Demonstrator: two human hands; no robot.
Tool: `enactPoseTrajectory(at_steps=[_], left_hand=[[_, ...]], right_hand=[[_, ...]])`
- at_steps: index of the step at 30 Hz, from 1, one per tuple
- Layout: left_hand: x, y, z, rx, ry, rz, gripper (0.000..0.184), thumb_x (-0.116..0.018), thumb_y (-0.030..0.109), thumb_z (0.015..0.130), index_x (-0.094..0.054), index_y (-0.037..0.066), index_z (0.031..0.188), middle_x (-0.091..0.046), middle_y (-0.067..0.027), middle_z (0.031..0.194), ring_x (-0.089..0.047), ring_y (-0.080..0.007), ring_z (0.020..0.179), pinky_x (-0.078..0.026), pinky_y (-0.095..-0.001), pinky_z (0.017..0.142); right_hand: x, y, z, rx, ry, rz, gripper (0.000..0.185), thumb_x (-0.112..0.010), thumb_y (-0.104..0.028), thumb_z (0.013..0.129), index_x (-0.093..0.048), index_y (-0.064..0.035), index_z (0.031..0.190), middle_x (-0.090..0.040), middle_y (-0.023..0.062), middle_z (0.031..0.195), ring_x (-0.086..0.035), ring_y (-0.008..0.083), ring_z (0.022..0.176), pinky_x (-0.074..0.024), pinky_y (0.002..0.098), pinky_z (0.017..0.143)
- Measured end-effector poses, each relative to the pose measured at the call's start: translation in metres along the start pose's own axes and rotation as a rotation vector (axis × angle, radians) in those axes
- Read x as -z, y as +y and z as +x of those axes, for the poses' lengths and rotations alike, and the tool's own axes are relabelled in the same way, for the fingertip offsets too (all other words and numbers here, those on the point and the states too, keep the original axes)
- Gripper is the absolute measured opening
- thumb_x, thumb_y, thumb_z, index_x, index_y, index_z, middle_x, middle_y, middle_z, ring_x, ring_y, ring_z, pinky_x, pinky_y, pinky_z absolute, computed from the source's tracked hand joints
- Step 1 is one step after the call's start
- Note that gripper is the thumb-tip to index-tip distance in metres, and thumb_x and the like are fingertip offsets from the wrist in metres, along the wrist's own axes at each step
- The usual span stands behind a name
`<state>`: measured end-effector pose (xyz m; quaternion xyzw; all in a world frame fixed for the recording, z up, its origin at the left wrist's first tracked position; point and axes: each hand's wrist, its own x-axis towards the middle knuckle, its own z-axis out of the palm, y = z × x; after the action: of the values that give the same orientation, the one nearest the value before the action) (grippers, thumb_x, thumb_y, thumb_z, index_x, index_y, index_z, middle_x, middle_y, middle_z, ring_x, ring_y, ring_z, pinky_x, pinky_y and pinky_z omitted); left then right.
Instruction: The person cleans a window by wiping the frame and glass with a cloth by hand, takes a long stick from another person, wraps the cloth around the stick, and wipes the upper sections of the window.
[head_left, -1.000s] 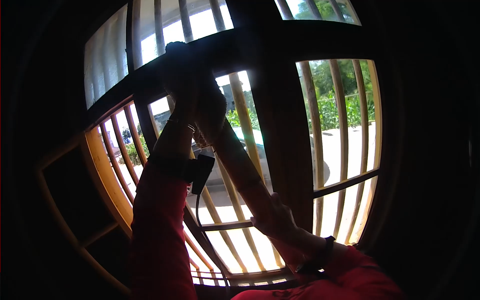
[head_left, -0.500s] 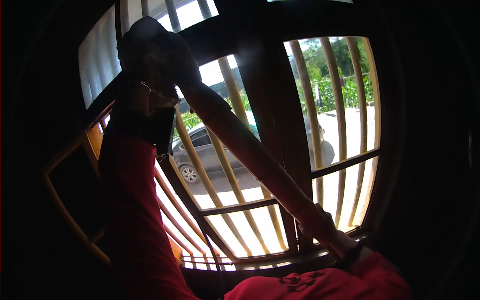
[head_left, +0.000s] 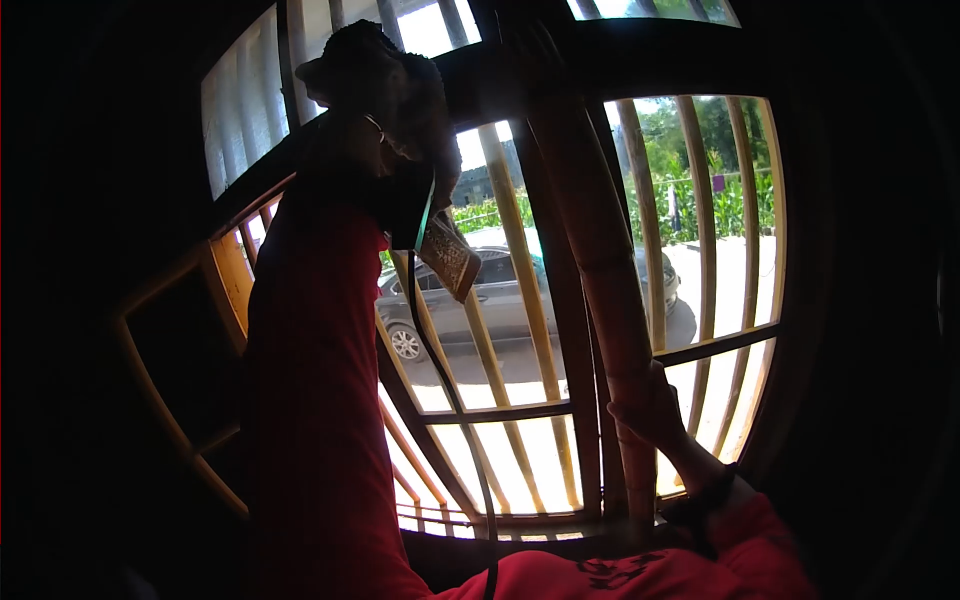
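My left hand [head_left: 360, 135] is raised to the upper left window frame, dark against the light. It is closed on a bunched cloth [head_left: 415, 95], with a patterned corner [head_left: 450, 262] hanging below. My right hand [head_left: 652, 405], low on the right, is wrapped round a long bamboo pole [head_left: 597, 240]. The pole stands nearly upright in front of the window's middle post, its top lost in shadow. A dark flat device [head_left: 408, 212] sits by my left wrist, and a black cable [head_left: 440, 365] runs down from there.
A window with wooden bars [head_left: 500, 350] and dark cross rails [head_left: 715, 345] fills the view ahead. Outside are a parked grey car [head_left: 490, 305] and green plants [head_left: 735, 195]. A wooden frame [head_left: 150, 400] stands at the left in deep shadow.
The bamboo pole has swung from a slant, its upper part by my left hand, to nearly upright. My left hand and the cloth are now apart from it. The view has shifted slightly.
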<state>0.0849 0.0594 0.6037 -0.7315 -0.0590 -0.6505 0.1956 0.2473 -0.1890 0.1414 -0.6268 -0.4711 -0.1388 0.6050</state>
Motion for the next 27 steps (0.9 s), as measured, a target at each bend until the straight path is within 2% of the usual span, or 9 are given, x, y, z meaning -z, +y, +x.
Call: enactPoseTrajectory(at_steps=[5,8,9,13,16,20,23,26,27], left_hand=[[-0.024,0.014,0.023,-0.054,0.045,0.005,0.022,-0.06,0.028,0.081,-0.059,0.006,0.083,-0.061,-0.0164,0.085,-0.06,-0.0273,0.078,-0.046,-0.0378,0.067],[-0.04,0.023,0.031,-0.085,0.061,0.008,0.022,-0.059,0.028,0.081,-0.059,0.007,0.081,-0.061,-0.016,0.084,-0.06,-0.0269,0.077,-0.046,-0.0378,0.066],[-0.045,0.025,0.034,-0.094,0.068,0.012,0.021,-0.059,0.028,0.081,-0.059,0.007,0.08,-0.061,-0.0158,0.083,-0.06,-0.0268,0.076,-0.046,-0.0378,0.066],[-0.065,0.027,0.049,-0.13,0.093,0.032,0.021,-0.058,0.028,0.081,-0.059,0.008,0.078,-0.062,-0.0152,0.081,-0.06,-0.0263,0.074,-0.046,-0.0378,0.064],[-0.08,0.03,0.06,-0.164,0.12,0.044,0.021,-0.058,0.028,0.081,-0.06,0.008,0.076,-0.062,-0.0148,0.08,-0.06,-0.026,0.073,-0.046,-0.0378,0.063],[-0.105,0.039,0.073,-0.257,0.157,0.051,0.021,-0.057,0.028,0.082,-0.06,0.009,0.074,-0.062,-0.0142,0.078,-0.06,-0.0255,0.071,-0.046,-0.0378,0.062],[-0.118,0.042,0.08,-0.332,0.169,0.081,0.021,-0.057,0.028,0.082,-0.06,0.009,0.072,-0.062,-0.0138,0.077,-0.06,-0.0251,0.07,-0.046,-0.0378,0.061],[-0.115,0.026,0.08,-0.354,0.165,0.181,0.022,-0.056,0.027,0.082,-0.06,0.01,0.07,-0.062,-0.0133,0.075,-0.061,-0.0248,0.069,-0.046,-0.0378,0.059],[-0.11,0.014,0.079,-0.323,0.155,0.238,0.022,-0.056,0.027,0.082,-0.06,0.01,0.069,-0.062,-0.0132,0.075,-0.061,-0.0247,0.068,-0.045,-0.0378,0.059]], right_hand=[[-0.019,-0.002,0.03,-0.043,0.003,0.163,0.065,-0.076,-0.019,0.066,-0.04,-0.0057,0.118,-0.056,0.0111,0.103,-0.057,0.0223,0.096,-0.049,0.0378,0.081],[-0.026,-0.005,0.045,-0.107,-0.003,0.263,0.063,-0.076,-0.016,0.065,-0.042,-0.0054,0.117,-0.056,0.0104,0.102,-0.057,0.0212,0.095,-0.0489,0.0359,0.08],[-0.031,0.001,0.05,-0.028,0.029,0.259,0.061,-0.076,-0.015,0.064,-0.044,-0.0057,0.116,-0.057,0.0094,0.1,-0.058,0.0204,0.091,-0.0499,0.035,0.078],[-0.043,0.0,0.069,-0.054,0.007,0.333,0.059,-0.076,-0.014,0.063,-0.046,-0.0056,0.113,-0.059,0.0096,0.098,-0.06,0.0207,0.09,-0.0513,0.0355,0.075],[-0.052,0.0,0.081,-0.065,0.039,0.302,0.063,-0.078,-0.023,0.062,-0.046,-0.0044,0.113,-0.063,0.0148,0.094,-0.064,0.0252,0.089,-0.0524,0.0368,0.076],[-0.053,0.0,0.093,-0.158,0.018,0.251,0.066,-0.078,-0.024,0.061,-0.045,-0.0033,0.114,-0.063,0.0174,0.094,-0.065,0.0305,0.089,-0.0533,0.0396,0.075],[-0.06,0.009,0.095,-0.072,0.068,0.114,0.067,-0.079,-0.025,0.06,-0.045,-0.0028,0.113,-0.064,0.0178,0.093,-0.065,0.0319,0.086,-0.0543,0.0404,0.073],[-0.061,0.021,0.095,-0.022,0.056,0.182,0.068,-0.08,-0.025,0.06,-0.045,-0.0025,0.113,-0.064,0.0177,0.092,-0.066,0.0314,0.084,-0.0551,0.0404,0.071],[-0.061,0.021,0.094,-0.07,0.049,0.194,0.068,-0.082,-0.025,0.058,-0.045,-0.0026,0.112,-0.064,0.0182,0.092,-0.066,0.0312,0.084,-0.0553,0.04,0.071]])
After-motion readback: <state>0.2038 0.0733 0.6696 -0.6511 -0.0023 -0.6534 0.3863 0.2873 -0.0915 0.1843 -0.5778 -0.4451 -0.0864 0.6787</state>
